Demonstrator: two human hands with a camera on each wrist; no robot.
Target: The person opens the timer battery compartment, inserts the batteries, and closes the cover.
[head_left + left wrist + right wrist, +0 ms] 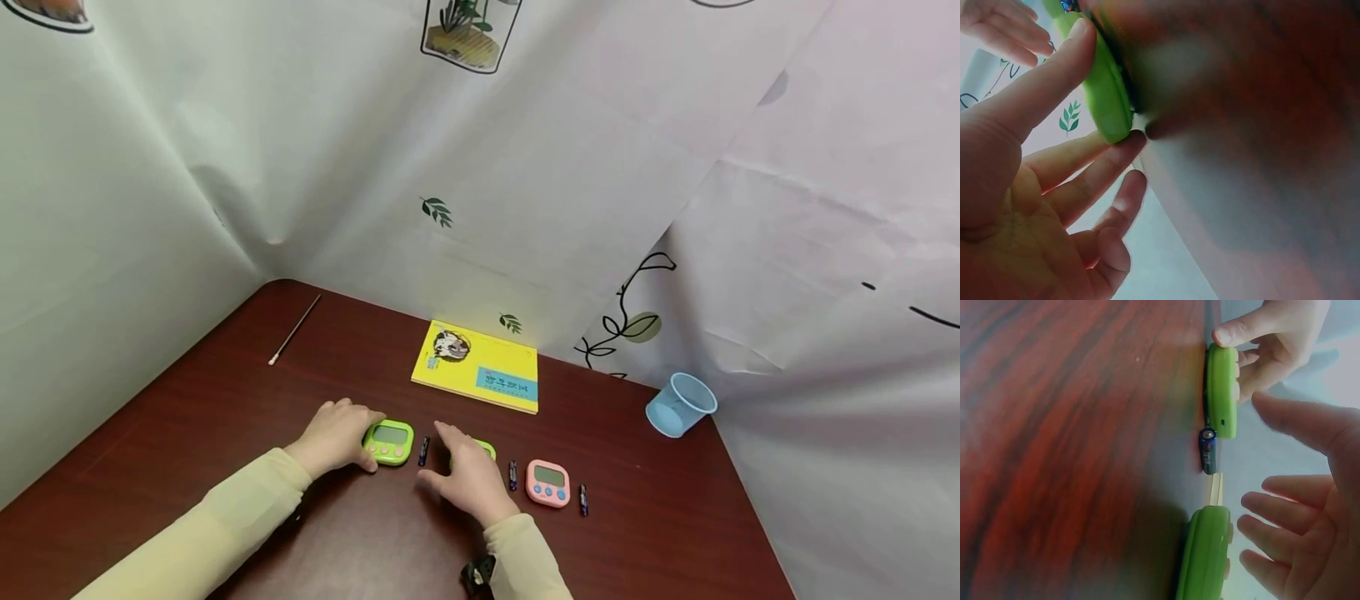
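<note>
My left hand [337, 435] grips a green digital timer [390, 442] by its edges, thumb on one side and fingers on the other, as the left wrist view also shows. The timer lies screen up on the table. Just right of it lies a small dark battery [423, 451]. My right hand [474, 482] hovers over a second green timer [487, 448], partly covering it in the head view. Its fingers [1285, 512] are spread and hold nothing; in the right wrist view they stand apart from both green timers.
Further right along the row are another battery [513, 475], a pink timer [548, 483] and one more battery [583, 500]. A yellow book [472, 367] lies behind. A thin stick [295, 329] is at the back left, a blue cup [678, 407] at the right edge.
</note>
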